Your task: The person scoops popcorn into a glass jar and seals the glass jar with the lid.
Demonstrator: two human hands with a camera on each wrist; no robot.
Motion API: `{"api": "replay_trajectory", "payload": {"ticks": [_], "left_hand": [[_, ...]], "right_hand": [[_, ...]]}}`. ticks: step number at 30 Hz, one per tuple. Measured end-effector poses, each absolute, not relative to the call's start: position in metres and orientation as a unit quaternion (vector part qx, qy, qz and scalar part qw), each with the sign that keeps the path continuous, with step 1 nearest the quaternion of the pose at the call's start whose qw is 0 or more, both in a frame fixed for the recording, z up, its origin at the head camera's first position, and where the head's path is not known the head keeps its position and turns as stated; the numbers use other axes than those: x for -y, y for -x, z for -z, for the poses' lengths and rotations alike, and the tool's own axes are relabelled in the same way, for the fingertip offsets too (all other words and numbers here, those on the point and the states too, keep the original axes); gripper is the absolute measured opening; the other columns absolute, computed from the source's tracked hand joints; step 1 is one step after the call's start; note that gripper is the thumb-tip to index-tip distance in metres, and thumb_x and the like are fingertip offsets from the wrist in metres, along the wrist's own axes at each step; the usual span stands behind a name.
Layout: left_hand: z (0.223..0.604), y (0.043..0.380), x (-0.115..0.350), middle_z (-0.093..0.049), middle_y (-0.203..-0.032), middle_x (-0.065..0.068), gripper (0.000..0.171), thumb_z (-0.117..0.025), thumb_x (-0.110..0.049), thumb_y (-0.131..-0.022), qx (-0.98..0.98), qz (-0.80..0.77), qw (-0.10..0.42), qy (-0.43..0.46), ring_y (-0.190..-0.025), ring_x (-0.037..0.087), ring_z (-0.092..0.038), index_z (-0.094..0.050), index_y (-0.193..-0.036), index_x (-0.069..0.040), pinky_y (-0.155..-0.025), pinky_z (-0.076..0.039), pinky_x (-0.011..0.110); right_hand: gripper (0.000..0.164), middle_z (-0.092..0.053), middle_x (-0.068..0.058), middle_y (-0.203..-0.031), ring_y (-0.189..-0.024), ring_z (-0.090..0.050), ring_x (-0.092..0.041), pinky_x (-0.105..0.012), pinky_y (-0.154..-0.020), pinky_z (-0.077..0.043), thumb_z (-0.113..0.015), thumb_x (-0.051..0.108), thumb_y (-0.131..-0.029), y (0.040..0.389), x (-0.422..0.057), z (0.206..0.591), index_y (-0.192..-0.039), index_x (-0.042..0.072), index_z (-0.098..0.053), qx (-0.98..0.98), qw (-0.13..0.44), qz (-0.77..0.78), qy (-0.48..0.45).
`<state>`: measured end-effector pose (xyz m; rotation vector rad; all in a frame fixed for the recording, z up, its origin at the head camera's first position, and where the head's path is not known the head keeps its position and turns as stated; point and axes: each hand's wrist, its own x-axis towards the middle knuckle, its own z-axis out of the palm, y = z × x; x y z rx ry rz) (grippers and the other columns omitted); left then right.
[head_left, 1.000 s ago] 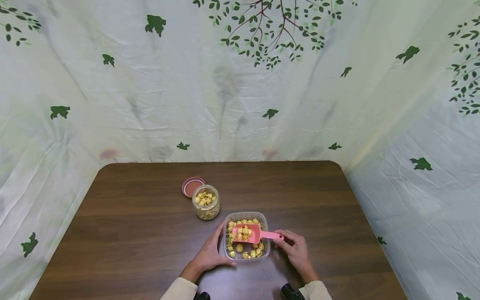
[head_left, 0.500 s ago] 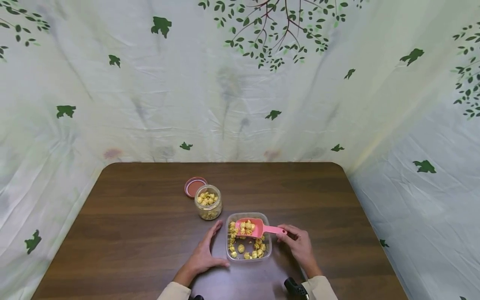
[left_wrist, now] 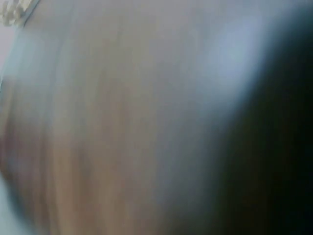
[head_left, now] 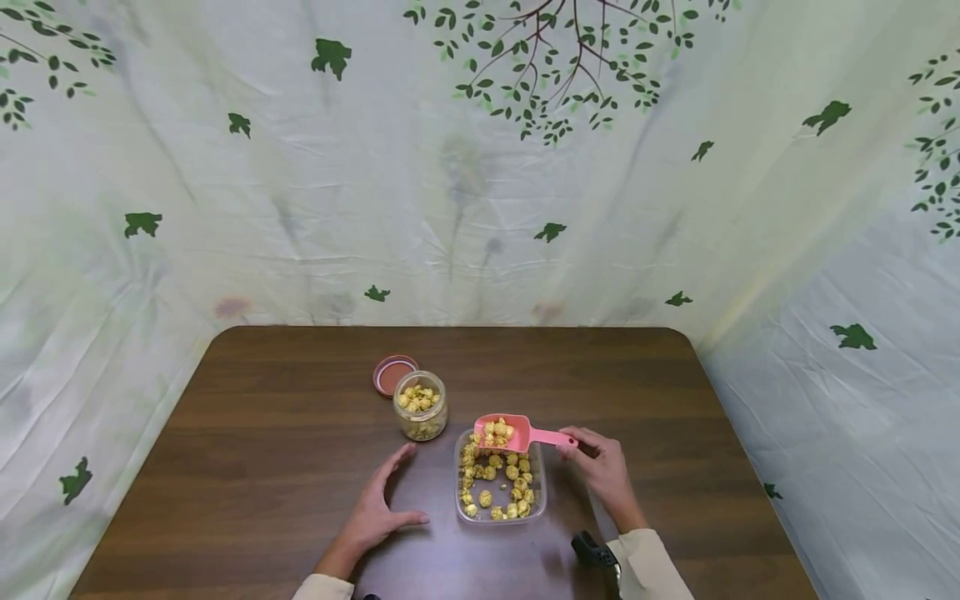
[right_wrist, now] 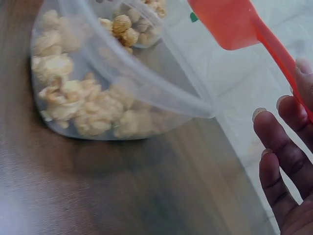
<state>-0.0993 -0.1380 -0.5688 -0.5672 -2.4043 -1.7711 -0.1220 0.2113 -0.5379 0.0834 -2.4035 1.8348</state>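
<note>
My right hand pinches the handle end of a pink scoop, seen from below in the right wrist view. Popcorn lies in the scoop, which is above the far edge of a clear plastic container. More popcorn sits inside that container. To its left, my left hand is spread, thumb and fingers apart, touching neither container nor jar. A glass jar partly filled with popcorn stands beyond the left hand. The left wrist view is mostly blurred.
A red-rimmed lid lies behind the jar, partly hidden by it. Everything stands on a brown wooden table. A white cloth printed with leaves hangs behind the table and along its sides.
My left hand has let go of the container's side and moved left, towards me. The loaded scoop has risen from inside the container and moved to its far edge.
</note>
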Motion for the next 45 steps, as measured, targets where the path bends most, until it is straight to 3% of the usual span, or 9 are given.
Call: {"api": "replay_trajectory", "payload": {"ticks": [3, 7, 14, 19, 26, 35, 39, 42, 45], "left_hand": [[0.567, 0.102, 0.145, -0.051, -0.130, 0.035, 0.093, -0.089, 0.006, -0.053, 0.800, 0.572, 0.063, 0.169, -0.124, 0.031, -0.047, -0.044, -0.133, 0.014, -0.100, -0.027, 0.006], [0.569, 0.110, 0.155, -0.051, -0.130, 0.033, 0.091, -0.089, 0.006, -0.054, 0.811, 0.565, 0.066, 0.137, -0.121, 0.043, -0.045, -0.044, -0.133, 0.013, -0.100, -0.029, 0.009], [0.582, 0.133, 0.175, -0.048, -0.139, 0.021, 0.089, -0.090, -0.009, -0.062, 0.833, 0.544, 0.042, 0.096, -0.129, 0.039, -0.042, -0.043, -0.137, -0.001, -0.103, -0.033, 0.047], [0.578, 0.148, 0.181, -0.043, -0.142, 0.023, 0.090, -0.089, -0.013, -0.066, 0.827, 0.553, 0.032, 0.098, -0.131, 0.042, -0.038, -0.039, -0.139, -0.001, -0.105, -0.029, 0.058], [0.567, 0.166, 0.177, -0.037, -0.147, 0.024, 0.095, -0.088, -0.017, -0.068, 0.834, 0.543, 0.026, 0.092, -0.134, 0.045, -0.033, -0.033, -0.144, -0.002, -0.108, -0.027, 0.060], [0.554, 0.184, 0.166, -0.035, -0.147, 0.027, 0.102, -0.088, -0.020, -0.069, 0.845, 0.528, 0.008, 0.085, -0.135, 0.044, -0.032, -0.027, -0.148, -0.001, -0.110, -0.026, 0.058], [0.552, 0.190, 0.160, -0.038, -0.144, 0.028, 0.103, -0.088, -0.021, -0.068, 0.850, 0.520, 0.004, 0.087, -0.133, 0.043, -0.035, -0.027, -0.148, -0.001, -0.109, -0.028, 0.058], [0.550, 0.194, 0.156, -0.039, -0.144, 0.027, 0.103, -0.088, -0.020, -0.067, 0.846, 0.526, 0.000, 0.087, -0.133, 0.041, -0.037, -0.028, -0.149, -0.003, -0.109, -0.029, 0.055], [0.549, 0.198, 0.153, -0.039, -0.145, 0.025, 0.104, -0.089, -0.022, -0.066, 0.844, 0.530, -0.005, 0.079, -0.133, 0.040, -0.038, -0.029, -0.149, -0.006, -0.110, -0.029, 0.053]], "right_hand": [[0.020, -0.065, -0.007, -0.081, -0.071, -0.061, -0.017, -0.029, -0.066, -0.054, -0.073, 0.014, -0.085, 0.130, -0.213, 0.542, -0.102, 0.004, -0.072, 0.796, 0.064, -0.601, -0.031], [0.021, -0.065, -0.008, -0.081, -0.073, -0.061, -0.019, -0.026, -0.067, -0.052, -0.073, 0.015, -0.085, 0.137, -0.213, 0.538, -0.103, 0.004, -0.072, 0.797, 0.060, -0.600, -0.028], [0.021, -0.065, -0.010, -0.078, -0.076, -0.059, -0.032, -0.025, -0.067, -0.048, -0.071, 0.013, -0.086, 0.149, -0.211, 0.528, -0.105, 0.004, -0.071, 0.799, 0.047, -0.599, -0.027], [0.017, -0.064, -0.019, -0.076, -0.072, -0.058, -0.034, -0.028, -0.062, -0.047, -0.068, 0.004, -0.088, 0.152, -0.205, 0.506, -0.103, -0.003, -0.069, 0.799, 0.055, -0.596, -0.053], [0.017, -0.063, -0.017, -0.076, -0.071, -0.056, -0.021, -0.029, -0.063, -0.046, -0.067, 0.005, -0.089, 0.159, -0.197, 0.485, -0.103, -0.004, -0.069, 0.810, 0.049, -0.582, -0.055], [0.021, -0.065, -0.015, -0.079, -0.082, -0.056, -0.043, -0.027, -0.069, -0.050, -0.069, 0.017, -0.088, 0.191, -0.197, 0.507, -0.105, 0.004, -0.071, 0.800, 0.030, -0.597, -0.046], [0.021, -0.065, -0.016, -0.079, -0.084, -0.054, -0.050, -0.039, -0.072, -0.052, -0.069, 0.019, -0.088, 0.199, -0.193, 0.505, -0.105, 0.006, -0.071, 0.795, 0.035, -0.603, -0.056], [0.020, -0.064, -0.018, -0.079, -0.083, -0.055, -0.049, -0.046, -0.074, -0.051, -0.070, 0.018, -0.088, 0.205, -0.188, 0.503, -0.104, 0.006, -0.071, 0.790, 0.036, -0.609, -0.064], [0.020, -0.064, -0.020, -0.080, -0.079, -0.057, -0.043, -0.039, -0.071, -0.053, -0.069, 0.018, -0.089, 0.210, -0.183, 0.502, -0.105, 0.005, -0.071, 0.788, 0.034, -0.610, -0.072]]}}
